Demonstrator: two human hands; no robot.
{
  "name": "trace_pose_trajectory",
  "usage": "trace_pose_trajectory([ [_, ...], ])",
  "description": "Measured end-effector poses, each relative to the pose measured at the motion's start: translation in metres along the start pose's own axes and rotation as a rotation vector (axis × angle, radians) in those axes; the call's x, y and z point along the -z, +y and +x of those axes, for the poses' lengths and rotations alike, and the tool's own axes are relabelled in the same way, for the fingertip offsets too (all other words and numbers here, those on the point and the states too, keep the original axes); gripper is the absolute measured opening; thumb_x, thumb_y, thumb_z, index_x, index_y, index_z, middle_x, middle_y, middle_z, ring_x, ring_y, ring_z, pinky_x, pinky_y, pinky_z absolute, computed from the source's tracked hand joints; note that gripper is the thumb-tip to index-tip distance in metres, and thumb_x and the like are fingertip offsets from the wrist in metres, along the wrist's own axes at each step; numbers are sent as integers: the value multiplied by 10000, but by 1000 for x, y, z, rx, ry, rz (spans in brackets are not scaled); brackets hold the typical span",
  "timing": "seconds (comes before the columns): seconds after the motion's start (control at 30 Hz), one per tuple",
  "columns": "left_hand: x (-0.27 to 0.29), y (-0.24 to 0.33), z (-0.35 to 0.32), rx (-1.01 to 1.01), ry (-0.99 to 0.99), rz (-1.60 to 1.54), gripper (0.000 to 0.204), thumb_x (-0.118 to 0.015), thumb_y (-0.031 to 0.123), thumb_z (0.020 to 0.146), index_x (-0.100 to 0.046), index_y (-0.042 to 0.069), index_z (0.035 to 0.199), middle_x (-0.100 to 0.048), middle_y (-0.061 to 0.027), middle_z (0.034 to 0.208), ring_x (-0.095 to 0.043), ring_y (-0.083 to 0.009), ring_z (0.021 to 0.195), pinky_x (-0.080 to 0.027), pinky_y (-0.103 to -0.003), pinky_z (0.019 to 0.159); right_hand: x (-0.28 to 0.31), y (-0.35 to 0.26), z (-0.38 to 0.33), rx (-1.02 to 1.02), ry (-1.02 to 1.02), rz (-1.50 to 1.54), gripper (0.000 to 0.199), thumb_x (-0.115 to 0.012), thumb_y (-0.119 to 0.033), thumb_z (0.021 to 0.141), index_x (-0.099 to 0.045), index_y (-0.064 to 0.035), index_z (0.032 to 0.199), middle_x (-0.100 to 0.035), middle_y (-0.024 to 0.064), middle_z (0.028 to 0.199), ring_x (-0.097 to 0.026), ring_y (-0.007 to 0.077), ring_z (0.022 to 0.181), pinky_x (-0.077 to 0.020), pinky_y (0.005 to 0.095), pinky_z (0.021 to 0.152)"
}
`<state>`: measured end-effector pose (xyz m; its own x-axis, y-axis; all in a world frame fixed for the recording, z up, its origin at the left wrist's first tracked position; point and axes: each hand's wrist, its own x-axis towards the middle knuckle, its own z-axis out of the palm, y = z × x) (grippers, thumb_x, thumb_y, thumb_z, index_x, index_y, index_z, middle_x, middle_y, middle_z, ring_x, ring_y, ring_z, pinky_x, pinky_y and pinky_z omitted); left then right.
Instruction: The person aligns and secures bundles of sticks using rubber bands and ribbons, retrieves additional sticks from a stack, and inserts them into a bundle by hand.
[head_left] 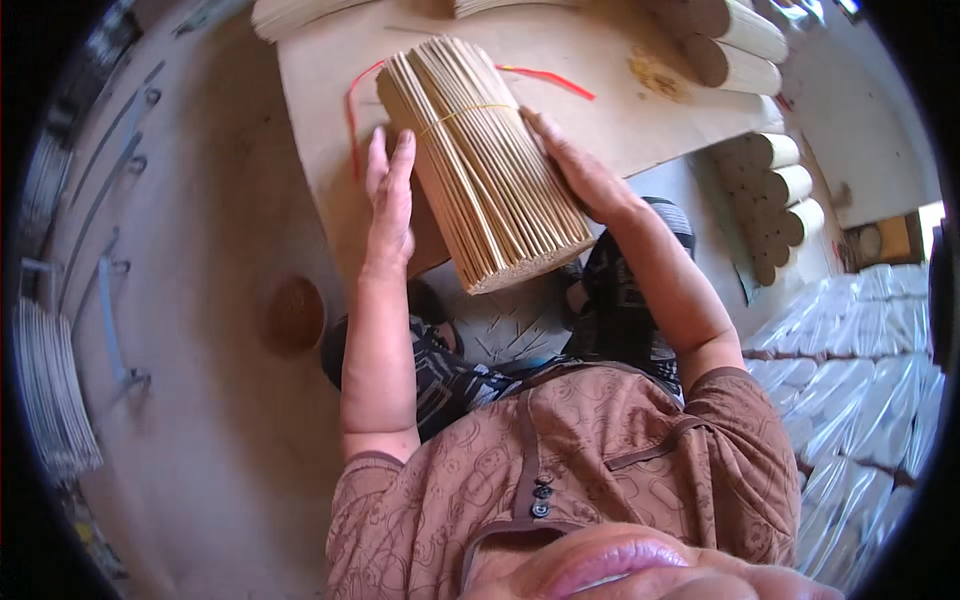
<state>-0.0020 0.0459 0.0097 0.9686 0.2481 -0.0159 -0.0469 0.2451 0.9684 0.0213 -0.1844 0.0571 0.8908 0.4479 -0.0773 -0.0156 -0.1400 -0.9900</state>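
Head view shows a fat, round bundle of thin wooden sticks between a person's two bare hands. The bundle tilts, with its far end to the left and its near end to the right. Its far part is over the brown table, and its near end sticks out past the near edge. I cannot tell how much the table holds it up. A thin yellow band goes around the sticks, closer to the far end.

The left hand is at the left side of the bundle. Its fingers are straight and not curled. I cannot tell if it presses on the sticks. The right hand lies flat along the right side, touching it, with its fingers stretched toward the far end.

A red strip shows on the table on both sides of the bundle. A little pile of yellow bands is far and right on the table. More stick bundles lie at the far right. Bundles in clear plastic are stacked on the near right. A round brown bowl is on the floor at the left.
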Motion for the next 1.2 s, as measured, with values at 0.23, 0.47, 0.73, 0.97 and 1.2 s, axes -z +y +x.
trace_pose_trajectory([
  [0.23,25,2,-3,74,12,-33,813,-548,461,980,-208,-25,1536,-318,-189,1563,-289,-257,1443,-218,-376,1173,-13,25,25,97,27,-103,790,-369,-572,1012,-218,-17,1554,-231,194,1608,-264,290,1473,-193,372,1203],
  [0.47,33,2,-5,67,23,-38,801,-492,478,999,-161,-4,1547,-332,-201,1550,-337,-273,1416,-277,-382,1146,-9,24,27,249,152,-280,682,-398,-602,1000,-404,-144,1505,-343,206,1548,-300,315,1452,-281,440,1177],
  [0.73,11,-6,-10,-1,-9,-7,788,-428,496,1020,-108,20,1560,-349,-215,1534,-392,-292,1386,-345,-388,1114,-16,-42,18,734,-198,-1136,523,-480,-487,1001,-597,-100,1333,-459,121,1494,-291,339,1464,-252,527,1186],
  [0.97,-6,-13,-15,-59,-73,20,776,-372,512,1039,-61,42,1572,-364,-228,1520,-440,-308,1359,-405,-393,1087,-22,-46,13,779,-364,-1270,484,-515,-450,989,-595,-89,1302,-518,117,1432,-328,329,1445,-234,543,1186],
  [1.2,-16,-6,-26,-26,-105,-32,757,-306,556,1036,-133,50,1572,-357,-218,1536,-442,-312,1357,-351,-386,1128,-17,-49,9,766,-417,-1356,553,-531,-471,972,-560,-73,1354,-513,112,1444,-353,328,1434,-229,540,1192],
])
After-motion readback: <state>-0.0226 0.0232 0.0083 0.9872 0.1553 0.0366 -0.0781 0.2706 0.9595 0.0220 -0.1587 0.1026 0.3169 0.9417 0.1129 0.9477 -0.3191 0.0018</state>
